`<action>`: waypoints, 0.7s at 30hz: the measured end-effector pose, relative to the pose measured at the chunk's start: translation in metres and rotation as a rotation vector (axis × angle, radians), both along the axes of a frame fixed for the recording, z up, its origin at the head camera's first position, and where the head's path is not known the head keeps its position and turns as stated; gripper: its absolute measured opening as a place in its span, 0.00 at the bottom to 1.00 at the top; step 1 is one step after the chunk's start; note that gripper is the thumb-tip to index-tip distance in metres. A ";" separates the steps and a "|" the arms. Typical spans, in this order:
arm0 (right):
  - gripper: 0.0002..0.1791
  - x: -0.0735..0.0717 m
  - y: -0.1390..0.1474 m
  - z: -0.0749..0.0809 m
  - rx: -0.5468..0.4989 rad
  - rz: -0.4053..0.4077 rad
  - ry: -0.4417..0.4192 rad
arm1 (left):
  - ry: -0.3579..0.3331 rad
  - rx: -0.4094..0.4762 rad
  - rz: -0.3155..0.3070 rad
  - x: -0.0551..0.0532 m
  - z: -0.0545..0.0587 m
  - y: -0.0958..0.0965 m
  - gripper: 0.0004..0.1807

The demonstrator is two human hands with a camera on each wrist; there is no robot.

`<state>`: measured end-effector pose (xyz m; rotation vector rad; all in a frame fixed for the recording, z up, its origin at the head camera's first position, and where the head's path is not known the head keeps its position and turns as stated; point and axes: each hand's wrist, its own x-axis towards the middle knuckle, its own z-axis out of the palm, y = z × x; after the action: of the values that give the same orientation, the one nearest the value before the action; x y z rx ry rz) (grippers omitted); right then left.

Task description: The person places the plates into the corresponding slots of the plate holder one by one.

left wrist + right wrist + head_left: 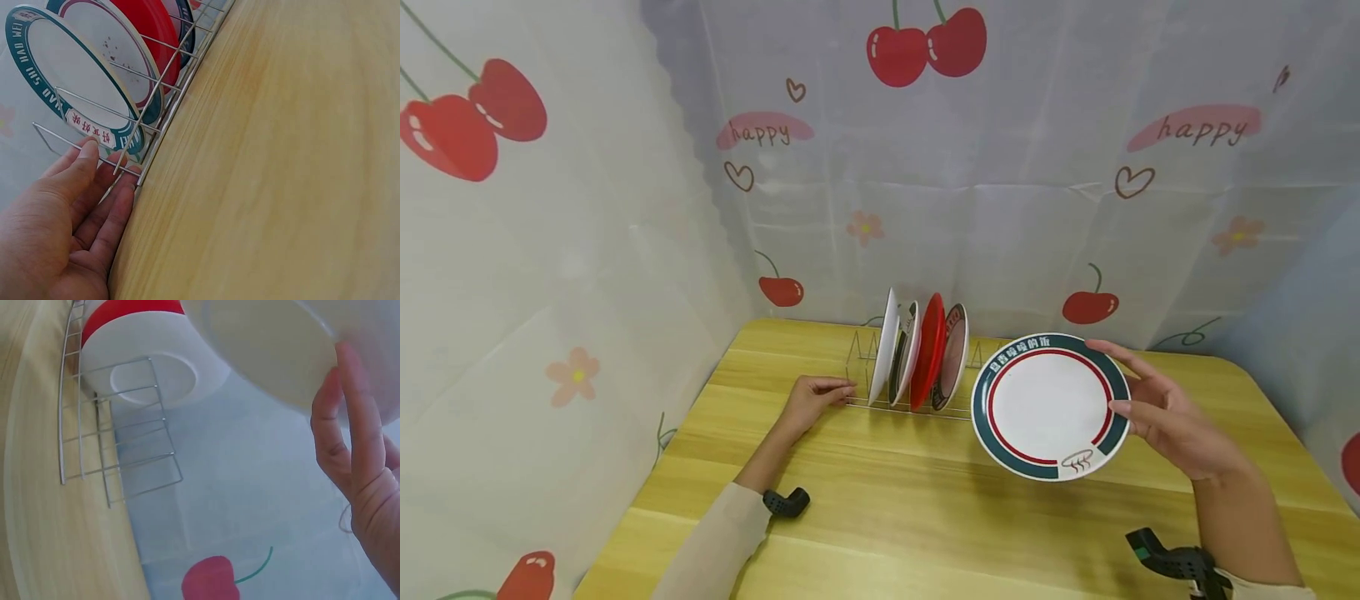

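A white plate [1048, 408] with a dark green rim band and a red ring is held in my right hand [1176, 412], thumb on its face and fingers behind. It is raised over the table to the right of the standing plates, its face toward the head camera. My left hand [814, 404] grips the left end of a wire dish rack [139, 178], thumb and fingertips at the end wires. In the rack several plates stand on edge: a white one [883, 350] at the left end, a patterned one, a red one [928, 354], and a pinkish-faced one [953, 358].
The rack stands near the back of the wooden table [880, 500], in front of a cherry-print cloth [925, 208]. Its right end shows bare wire slots [134, 434] in the right wrist view. Black wrist cameras sit on both arms.
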<state>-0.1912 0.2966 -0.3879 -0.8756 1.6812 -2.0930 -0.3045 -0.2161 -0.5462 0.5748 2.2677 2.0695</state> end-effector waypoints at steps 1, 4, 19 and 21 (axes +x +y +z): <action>0.39 0.001 0.000 0.001 -0.008 -0.020 0.003 | 0.000 -0.005 0.004 0.000 -0.001 0.000 0.12; 0.38 0.002 -0.001 0.005 -0.019 -0.082 0.022 | 0.007 -0.005 0.012 0.000 -0.002 0.001 0.11; 0.37 -0.014 -0.014 0.033 0.055 -0.390 -0.005 | -0.005 -0.014 0.003 -0.003 -0.003 0.002 0.11; 0.37 -0.020 -0.018 0.036 0.084 -0.400 -0.010 | -0.013 -0.006 0.003 -0.001 -0.003 0.001 0.11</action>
<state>-0.2108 0.2788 -0.3515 -0.5346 2.0606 -2.2413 -0.3060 -0.2155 -0.5490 0.5563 2.2682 2.0615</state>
